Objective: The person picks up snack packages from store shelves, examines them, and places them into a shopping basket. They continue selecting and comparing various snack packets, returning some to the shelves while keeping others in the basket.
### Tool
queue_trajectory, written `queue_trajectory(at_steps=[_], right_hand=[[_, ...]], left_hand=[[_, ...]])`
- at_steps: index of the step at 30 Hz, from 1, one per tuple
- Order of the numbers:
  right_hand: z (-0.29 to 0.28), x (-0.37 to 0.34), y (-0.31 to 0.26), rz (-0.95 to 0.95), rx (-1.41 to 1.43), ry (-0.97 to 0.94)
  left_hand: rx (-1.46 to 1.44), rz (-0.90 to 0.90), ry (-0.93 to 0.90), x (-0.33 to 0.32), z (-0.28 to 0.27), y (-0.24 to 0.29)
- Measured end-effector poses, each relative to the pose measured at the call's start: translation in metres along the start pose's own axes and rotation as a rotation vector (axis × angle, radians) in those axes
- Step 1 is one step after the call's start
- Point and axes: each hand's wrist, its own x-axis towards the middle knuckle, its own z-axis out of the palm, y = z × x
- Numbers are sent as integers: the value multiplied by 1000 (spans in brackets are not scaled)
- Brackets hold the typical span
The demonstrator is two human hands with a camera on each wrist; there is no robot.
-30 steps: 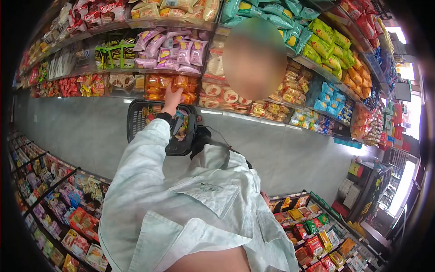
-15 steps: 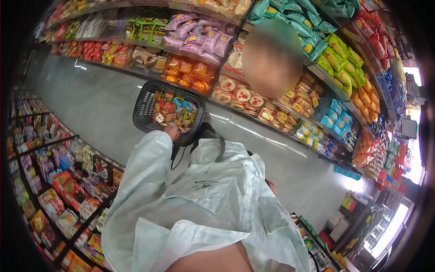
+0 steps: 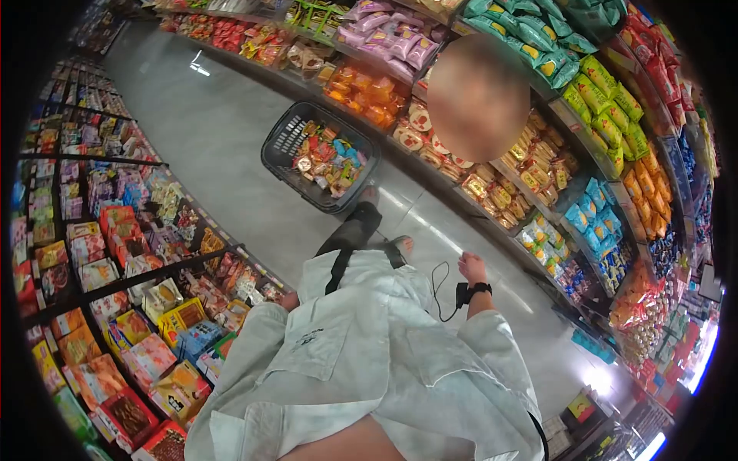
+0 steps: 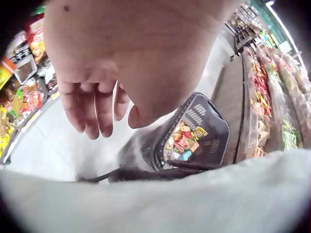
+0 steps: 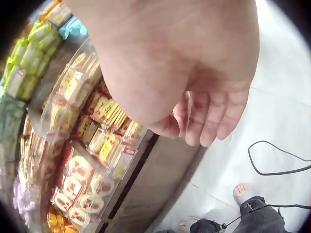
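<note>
My left hand (image 4: 121,68) hangs at my side with nothing in it, fingers loosely bent in the left wrist view. Only a small part of it shows past the sleeve in the head view. Out to the right, my right hand (image 3: 471,269) hangs with relaxed fingers and holds nothing; a black strap circles that wrist. A black shopping basket (image 3: 280,157) stands on the floor ahead of my feet, apart from both hands. Inside it lies a mix of small wrapped snacks (image 3: 330,161).
A snack shelf runs along the right, with orange packets (image 3: 365,92), round crackers (image 3: 411,138) and green bags (image 3: 607,104). Boxed and bagged goods (image 3: 127,265) fill the left rack. Grey floor (image 3: 219,146) runs between them. A thin black cable (image 3: 434,288) loops by my right wrist.
My left hand went from the orange packets on the shelf to the basket, then back to my side. My right hand has come into the head view. The view has turned, showing more left rack.
</note>
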Motion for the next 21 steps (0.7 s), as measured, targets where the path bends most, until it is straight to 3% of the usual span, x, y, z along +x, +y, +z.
queue_trajectory(at_steps=[6,10,12,13,14,15,18,21], right_hand=[[56,-47,-24,-93,-184,-87],[57,-63,16,-20,-145,-38],[49,-58,56,82,-65,-11],[54,-72,66,142,-81,71],[35,-47,106,179,-93,-15],[45,-65,113,230,-80,46],[95,-115,114,271,-24,134],[138,-159,100,230,-133,104]], left_hand=[[87,-22,38,-12,-1,19],[-590,-477,266,28,-1,0],[-437,-503,234,40,-5,-15],[-497,-514,232,37,-16,-12],[-558,-523,231,27,-39,-1],[-619,-530,229,19,-56,2],[-1323,-632,185,18,-56,-41],[-1443,-624,168,8,-30,-96]])
